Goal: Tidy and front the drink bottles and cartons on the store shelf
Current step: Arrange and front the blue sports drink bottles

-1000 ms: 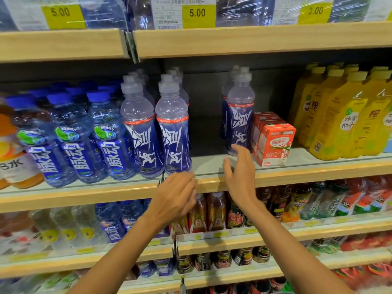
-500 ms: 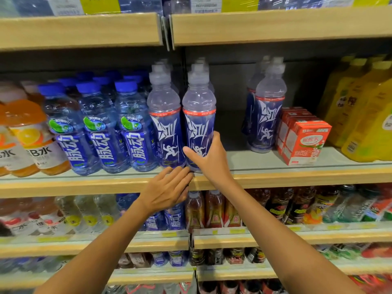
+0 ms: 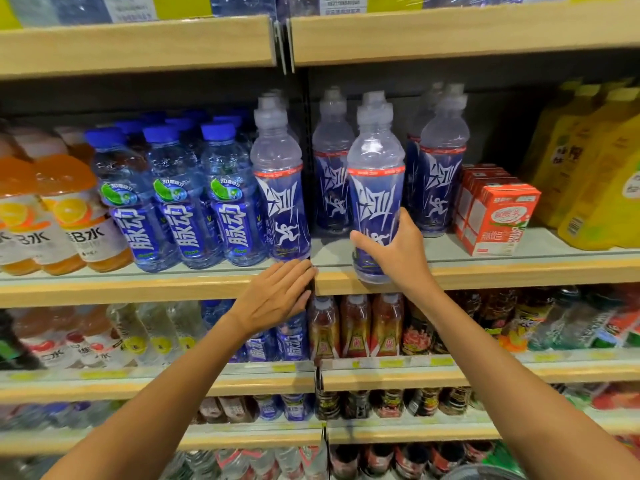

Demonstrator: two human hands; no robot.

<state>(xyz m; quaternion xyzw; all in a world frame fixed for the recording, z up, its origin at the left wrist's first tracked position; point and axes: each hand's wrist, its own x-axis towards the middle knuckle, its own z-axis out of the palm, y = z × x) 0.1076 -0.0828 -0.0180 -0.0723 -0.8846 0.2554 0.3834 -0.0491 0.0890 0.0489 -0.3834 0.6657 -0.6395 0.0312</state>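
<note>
Thumb (image 3: 362, 239) is curling across the front of the purple-labelled sports bottle (image 3: 375, 188), the other fingers are wrapping round behind it, and the right hand (image 3: 398, 258) is gripping it low on the label. The bottle is standing upright, out at the front of the middle shelf (image 3: 485, 271), its base showing in front of the wooden edge.

Over on the other side, the left fingers (image 3: 298, 271) are lying straight and together, tips touching that same wooden edge. The left hand (image 3: 277, 296) is holding nothing.

Just left of the held bottle, a matching bottle (image 3: 280, 188) is sitting at the front. Another (image 3: 330, 161) is standing further back behind the gap, and a pair (image 3: 441, 161) is waiting to the right, beside the red cartons (image 3: 498, 220). Blue-capped bottles (image 3: 176, 202) are lining up further left.
</note>
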